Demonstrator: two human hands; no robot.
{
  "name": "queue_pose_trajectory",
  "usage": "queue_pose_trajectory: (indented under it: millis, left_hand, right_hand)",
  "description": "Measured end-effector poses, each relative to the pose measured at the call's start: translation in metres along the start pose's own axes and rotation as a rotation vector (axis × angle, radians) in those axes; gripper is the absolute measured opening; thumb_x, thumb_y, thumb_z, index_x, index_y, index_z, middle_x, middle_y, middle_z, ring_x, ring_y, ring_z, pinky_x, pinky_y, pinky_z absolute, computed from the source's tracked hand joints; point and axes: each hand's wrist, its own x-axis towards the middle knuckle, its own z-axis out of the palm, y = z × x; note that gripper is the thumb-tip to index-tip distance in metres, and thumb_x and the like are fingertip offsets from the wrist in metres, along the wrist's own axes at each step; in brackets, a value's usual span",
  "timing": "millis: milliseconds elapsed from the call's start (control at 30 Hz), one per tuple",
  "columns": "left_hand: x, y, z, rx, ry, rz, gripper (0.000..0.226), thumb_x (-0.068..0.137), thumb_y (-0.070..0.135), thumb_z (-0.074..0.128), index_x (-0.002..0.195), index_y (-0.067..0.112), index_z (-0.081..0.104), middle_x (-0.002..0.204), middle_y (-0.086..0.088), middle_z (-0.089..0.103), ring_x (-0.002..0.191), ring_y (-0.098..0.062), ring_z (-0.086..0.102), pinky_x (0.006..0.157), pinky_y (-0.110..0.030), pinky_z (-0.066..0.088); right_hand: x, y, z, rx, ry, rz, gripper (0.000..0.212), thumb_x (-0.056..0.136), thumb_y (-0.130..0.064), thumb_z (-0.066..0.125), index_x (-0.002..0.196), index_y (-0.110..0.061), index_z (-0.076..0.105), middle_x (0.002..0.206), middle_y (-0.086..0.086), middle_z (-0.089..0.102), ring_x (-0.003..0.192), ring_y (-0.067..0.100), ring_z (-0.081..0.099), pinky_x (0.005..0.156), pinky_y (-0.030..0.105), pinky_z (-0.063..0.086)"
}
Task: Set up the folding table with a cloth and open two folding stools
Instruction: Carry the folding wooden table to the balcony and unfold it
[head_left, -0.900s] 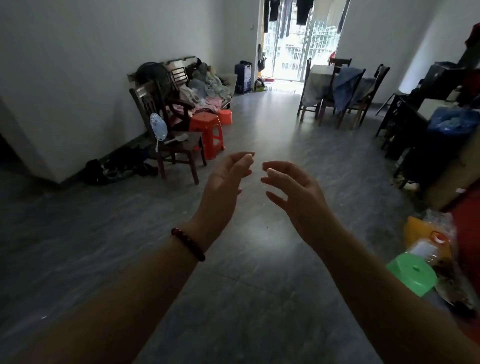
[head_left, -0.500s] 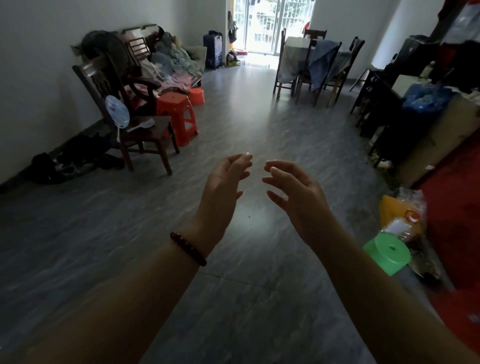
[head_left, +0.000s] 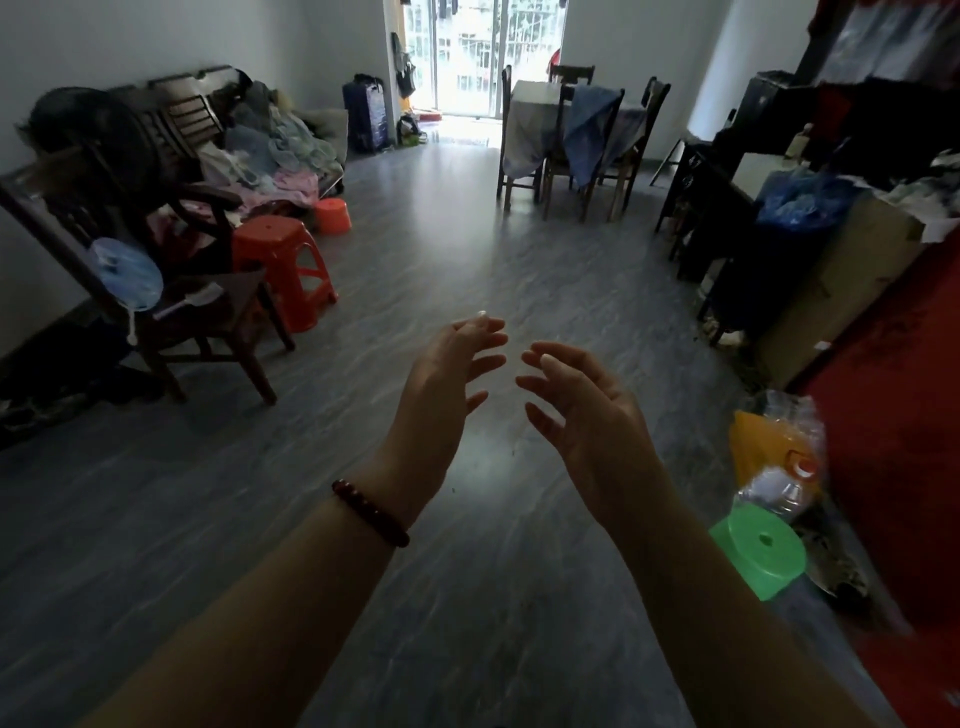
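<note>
Right of the red plastic stool (head_left: 283, 270), and nearer you than it, your left hand (head_left: 441, 400) hovers over the floor, fingers loosely spread, holding nothing. Your right hand (head_left: 592, 410), just beyond it, is equally slack and empty. No folding table, cloth or folding stool is in view, so neither hand is nearer. You probably need to find them first.

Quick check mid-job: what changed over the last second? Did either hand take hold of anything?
Nothing was taken or let go. Only the view shifted: the wooden chair and the orange stool slid left and look nearer, so the person has probably stepped forward. The left hand and right hand stay raised, open and empty, with the fingertips close but apart.
</note>
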Motion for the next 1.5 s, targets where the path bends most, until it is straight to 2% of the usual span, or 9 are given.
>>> queue_pose_trajectory:
  millis: [133,300,567,700,833,967,1100,1233,1500]
  left_hand:
    - [0.046,-0.010,0.024,-0.039,0.013,0.002,0.035,0.090,0.052,0.039,0.107,0.030,0.060,0.114,0.010,0.064,0.105,-0.005,0.061,0.086,-0.031,0.046]
    - [0.091,-0.031,0.035,0.004,0.015,-0.015,0.034,0.083,0.052,0.038,0.103,0.033,0.059,0.112,0.011,0.064,0.104,-0.004,0.061,0.092,-0.035,0.048]
    - [0.199,-0.053,0.030,-0.025,0.036,-0.041,0.037,0.081,0.050,0.039,0.101,0.027,0.061,0.107,0.006,0.066,0.102,-0.007,0.062,0.089,-0.034,0.048]
    - [0.278,-0.067,0.026,-0.011,0.031,-0.032,0.038,0.082,0.052,0.037,0.101,0.029,0.060,0.106,0.009,0.066,0.101,-0.004,0.062,0.090,-0.033,0.048]
    - [0.364,-0.067,0.014,-0.004,0.048,-0.029,0.038,0.083,0.052,0.036,0.101,0.029,0.060,0.106,0.009,0.066,0.100,-0.004,0.062,0.090,-0.033,0.048]
    - [0.443,-0.061,0.003,0.037,0.012,-0.027,0.036,0.088,0.050,0.036,0.101,0.028,0.061,0.105,0.008,0.066,0.099,-0.004,0.062,0.090,-0.033,0.048]
    - [0.510,-0.062,0.004,0.066,-0.018,-0.028,0.029,0.097,0.039,0.035,0.102,0.026,0.060,0.107,0.006,0.065,0.101,-0.006,0.061,0.091,-0.034,0.048]
    - [0.568,-0.078,0.013,0.068,-0.043,-0.050,0.028,0.096,0.044,0.037,0.101,0.029,0.060,0.106,0.009,0.065,0.100,-0.004,0.061,0.089,-0.031,0.047]
    - [0.718,-0.101,0.049,0.077,-0.026,-0.051,0.031,0.090,0.048,0.039,0.100,0.029,0.061,0.105,0.007,0.066,0.099,-0.005,0.063,0.088,-0.033,0.048]
  right_hand:
    - [0.041,-0.008,-0.028,-0.020,0.033,0.000,0.034,0.068,-0.036,0.061,0.099,-0.023,0.065,0.104,-0.003,0.068,0.098,0.010,0.066,0.081,0.025,0.051]
    - [0.088,-0.004,-0.056,-0.033,0.086,0.026,0.030,0.069,-0.034,0.063,0.098,-0.023,0.065,0.103,-0.002,0.068,0.098,0.011,0.066,0.081,0.026,0.051]
    - [0.198,0.010,-0.070,-0.065,0.086,0.056,0.031,0.070,-0.033,0.065,0.099,-0.022,0.065,0.107,0.001,0.066,0.103,0.016,0.064,0.085,0.029,0.050]
    - [0.281,0.020,-0.074,-0.092,0.090,0.076,0.015,0.083,-0.023,0.062,0.098,-0.023,0.066,0.103,-0.002,0.068,0.102,0.015,0.065,0.085,0.029,0.051]
    - [0.369,0.018,-0.067,-0.063,0.062,0.116,0.014,0.085,-0.021,0.060,0.098,-0.022,0.065,0.102,-0.001,0.068,0.098,0.013,0.065,0.083,0.027,0.051]
    - [0.445,0.013,-0.063,-0.059,0.044,0.114,0.020,0.079,-0.026,0.063,0.099,-0.021,0.065,0.105,0.002,0.067,0.101,0.016,0.064,0.087,0.030,0.050]
    - [0.506,0.013,-0.070,-0.056,0.075,0.112,0.016,0.083,-0.024,0.061,0.099,-0.022,0.065,0.105,0.001,0.067,0.100,0.015,0.065,0.084,0.027,0.050]
    - [0.561,0.016,-0.086,-0.058,0.094,0.114,0.030,0.071,-0.033,0.064,0.099,-0.021,0.065,0.103,0.001,0.067,0.098,0.014,0.065,0.085,0.028,0.051]
    - [0.712,0.012,-0.141,-0.030,0.107,0.088,0.012,0.086,-0.018,0.059,0.097,-0.021,0.065,0.099,-0.002,0.067,0.096,0.014,0.063,0.088,0.029,0.049]
